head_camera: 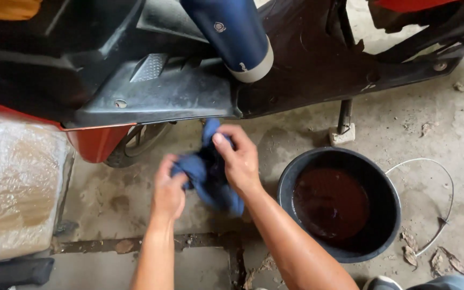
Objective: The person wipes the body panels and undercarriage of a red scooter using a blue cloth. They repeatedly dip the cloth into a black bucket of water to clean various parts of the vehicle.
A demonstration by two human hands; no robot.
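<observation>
A dark blue cloth [209,177] is bunched between both of my hands, just below the black lower panel [151,91] of a scooter. My left hand [168,188] grips the cloth's left end. My right hand [238,161] closes over its upper right part, fingers curled round the fabric. The cloth hangs a little below the hands, above the concrete floor.
A black bucket [390,198] with dark reddish-brown water stands to the right, its wire handle [447,193] lying on the floor. A dark blue bottle [234,37] stands on the scooter's footboard. A plastic-wrapped package [14,188] lies at the left. The side stand [343,118] rests on a small block.
</observation>
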